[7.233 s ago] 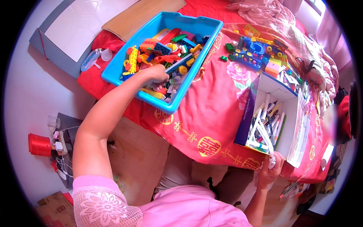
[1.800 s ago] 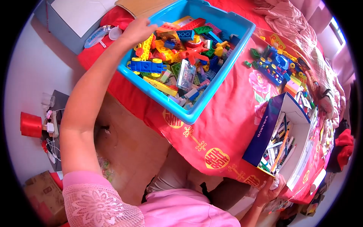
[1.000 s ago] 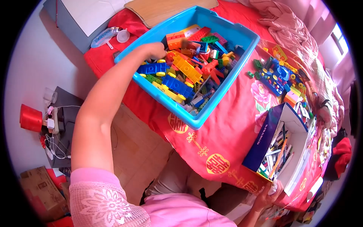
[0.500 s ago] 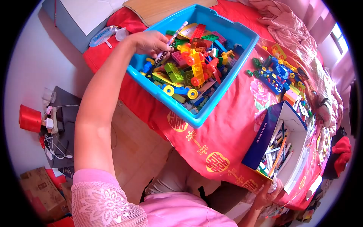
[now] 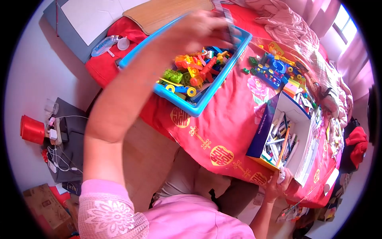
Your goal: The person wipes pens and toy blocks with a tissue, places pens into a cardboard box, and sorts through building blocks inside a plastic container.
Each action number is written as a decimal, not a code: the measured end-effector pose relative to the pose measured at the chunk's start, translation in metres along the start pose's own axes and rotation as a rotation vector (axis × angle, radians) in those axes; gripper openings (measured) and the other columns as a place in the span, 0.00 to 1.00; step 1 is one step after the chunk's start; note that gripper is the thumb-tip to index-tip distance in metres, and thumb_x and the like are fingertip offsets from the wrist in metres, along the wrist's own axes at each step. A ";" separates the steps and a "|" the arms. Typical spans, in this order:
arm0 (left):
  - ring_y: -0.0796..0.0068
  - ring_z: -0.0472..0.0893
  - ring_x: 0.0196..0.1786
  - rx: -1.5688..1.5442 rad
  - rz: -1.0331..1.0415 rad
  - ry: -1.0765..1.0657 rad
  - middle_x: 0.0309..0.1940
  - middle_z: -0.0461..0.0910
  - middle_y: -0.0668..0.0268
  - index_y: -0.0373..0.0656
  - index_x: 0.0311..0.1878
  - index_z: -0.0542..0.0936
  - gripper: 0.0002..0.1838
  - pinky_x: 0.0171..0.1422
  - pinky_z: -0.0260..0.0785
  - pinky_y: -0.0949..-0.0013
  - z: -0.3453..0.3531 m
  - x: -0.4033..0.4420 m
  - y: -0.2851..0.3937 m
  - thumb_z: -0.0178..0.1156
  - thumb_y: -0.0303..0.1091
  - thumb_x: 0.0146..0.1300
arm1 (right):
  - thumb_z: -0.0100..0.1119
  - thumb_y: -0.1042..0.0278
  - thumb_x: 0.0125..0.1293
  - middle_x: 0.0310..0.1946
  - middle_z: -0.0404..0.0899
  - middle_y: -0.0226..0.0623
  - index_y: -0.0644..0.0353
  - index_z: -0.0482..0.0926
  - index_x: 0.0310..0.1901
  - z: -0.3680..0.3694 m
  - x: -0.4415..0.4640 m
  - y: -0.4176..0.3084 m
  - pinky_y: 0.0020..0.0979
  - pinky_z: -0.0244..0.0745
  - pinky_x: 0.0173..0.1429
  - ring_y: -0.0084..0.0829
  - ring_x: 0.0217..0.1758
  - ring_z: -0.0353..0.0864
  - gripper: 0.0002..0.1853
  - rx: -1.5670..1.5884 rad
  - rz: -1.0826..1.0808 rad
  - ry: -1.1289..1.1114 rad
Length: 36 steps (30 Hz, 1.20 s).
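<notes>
My left hand (image 5: 205, 30) is over the far side of the blue plastic bin (image 5: 187, 107), smeared by motion. Its fingers are closed round slender pens (image 5: 229, 24), also blurred. Inside the bin lie toy building bricks, among them a lime green brick (image 5: 172, 75) and a blue toy piece with yellow wheels (image 5: 181, 90); my forearm hides part of them. At the lower right, my right hand (image 5: 279, 185) grips the near end of an open dark blue and white box (image 5: 260, 137). Several pens and pencils (image 5: 281, 145) lie in this box. Something small and white (image 5: 282, 174) shows by my right fingers.
A red patterned cloth (image 5: 223, 131) covers the bed. Past the box lie more toy bricks (image 5: 274, 71) and crumpled bedding (image 5: 290, 24). A wooden board (image 5: 167, 15) lies behind the bin. To the left stand a dark cabinet with cables (image 5: 71, 139) and a cardboard box (image 5: 45, 207).
My left hand has moved right across the bin with the pens, from its left rim to the far right side. My right hand stays at the box. The view has shifted slightly.
</notes>
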<state>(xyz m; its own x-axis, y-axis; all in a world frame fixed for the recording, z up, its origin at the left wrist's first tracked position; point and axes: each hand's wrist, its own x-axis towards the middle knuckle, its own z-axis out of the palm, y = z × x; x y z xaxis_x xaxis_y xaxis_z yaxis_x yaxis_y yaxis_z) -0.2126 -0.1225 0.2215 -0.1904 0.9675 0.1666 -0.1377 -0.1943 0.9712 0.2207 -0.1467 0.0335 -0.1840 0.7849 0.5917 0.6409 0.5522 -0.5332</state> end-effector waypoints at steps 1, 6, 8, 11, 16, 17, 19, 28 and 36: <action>0.70 0.81 0.37 0.003 0.023 -0.042 0.34 0.78 0.58 0.35 0.45 0.71 0.12 0.40 0.77 0.72 0.026 0.003 -0.008 0.51 0.33 0.63 | 0.57 0.75 0.58 0.36 0.73 0.43 0.66 0.73 0.39 0.000 0.000 -0.001 0.35 0.67 0.47 0.39 0.42 0.72 0.08 -0.003 -0.014 0.002; 0.74 0.78 0.25 -0.148 -0.090 -0.138 0.25 0.75 0.62 0.32 0.38 0.73 0.09 0.28 0.77 0.72 0.160 0.032 -0.097 0.53 0.30 0.58 | 0.55 0.77 0.57 0.37 0.72 0.42 0.66 0.72 0.40 -0.002 0.001 -0.003 0.35 0.65 0.50 0.38 0.43 0.71 0.09 -0.011 -0.052 -0.026; 0.75 0.77 0.24 -0.044 -0.107 -0.427 0.22 0.73 0.66 0.31 0.34 0.75 0.10 0.23 0.71 0.72 0.182 0.021 -0.131 0.51 0.30 0.54 | 0.55 0.77 0.57 0.37 0.72 0.42 0.66 0.72 0.40 -0.003 0.001 -0.002 0.34 0.65 0.49 0.38 0.42 0.71 0.09 -0.020 -0.055 -0.034; 0.70 0.79 0.29 0.539 -0.065 -0.511 0.24 0.77 0.59 0.28 0.33 0.76 0.13 0.27 0.74 0.69 0.163 0.002 -0.109 0.51 0.31 0.54 | 0.55 0.77 0.57 0.37 0.72 0.42 0.66 0.72 0.39 -0.003 0.000 0.000 0.34 0.65 0.49 0.39 0.42 0.71 0.08 -0.037 -0.037 -0.042; 0.75 0.80 0.34 0.415 -0.114 -0.207 0.35 0.79 0.58 0.34 0.49 0.74 0.19 0.36 0.77 0.72 0.034 0.002 -0.032 0.56 0.36 0.58 | 0.56 0.76 0.57 0.36 0.72 0.43 0.65 0.73 0.39 -0.002 0.002 -0.005 0.36 0.67 0.47 0.40 0.41 0.72 0.08 -0.046 -0.037 -0.035; 0.76 0.80 0.36 0.516 -0.130 -0.107 0.36 0.78 0.60 0.34 0.49 0.74 0.19 0.38 0.77 0.73 0.002 0.005 -0.019 0.56 0.37 0.59 | 0.56 0.77 0.57 0.37 0.72 0.42 0.65 0.73 0.40 -0.002 0.000 -0.001 0.36 0.66 0.47 0.40 0.42 0.72 0.09 -0.035 -0.022 -0.032; 0.78 0.79 0.36 0.705 -0.250 0.106 0.34 0.76 0.63 0.36 0.47 0.74 0.16 0.39 0.75 0.75 -0.074 0.024 -0.025 0.52 0.38 0.61 | 0.56 0.78 0.56 0.37 0.71 0.43 0.65 0.73 0.40 -0.001 -0.001 -0.002 0.36 0.66 0.47 0.40 0.42 0.71 0.09 -0.025 -0.014 -0.016; 0.58 0.81 0.40 2.064 -0.460 0.219 0.38 0.80 0.56 0.41 0.34 0.82 0.09 0.36 0.75 0.59 -0.172 0.034 -0.130 0.52 0.28 0.54 | 0.56 0.78 0.57 0.38 0.70 0.42 0.66 0.72 0.41 0.004 -0.004 0.003 0.35 0.65 0.49 0.37 0.42 0.71 0.10 -0.035 0.046 -0.003; 0.63 0.81 0.40 2.118 -0.710 0.248 0.38 0.81 0.62 0.47 0.35 0.83 0.11 0.36 0.74 0.60 -0.176 0.039 -0.150 0.51 0.32 0.55 | 0.56 0.77 0.57 0.38 0.70 0.42 0.65 0.71 0.41 0.005 -0.003 0.002 0.36 0.65 0.50 0.37 0.43 0.70 0.09 -0.054 0.052 -0.001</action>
<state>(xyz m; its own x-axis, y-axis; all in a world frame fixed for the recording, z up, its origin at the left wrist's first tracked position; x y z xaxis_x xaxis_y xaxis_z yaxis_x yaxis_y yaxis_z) -0.3704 -0.0842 0.0522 -0.6993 0.7140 -0.0353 0.6633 0.6296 -0.4045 0.2186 -0.1467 0.0275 -0.1502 0.8123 0.5636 0.6889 0.4949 -0.5297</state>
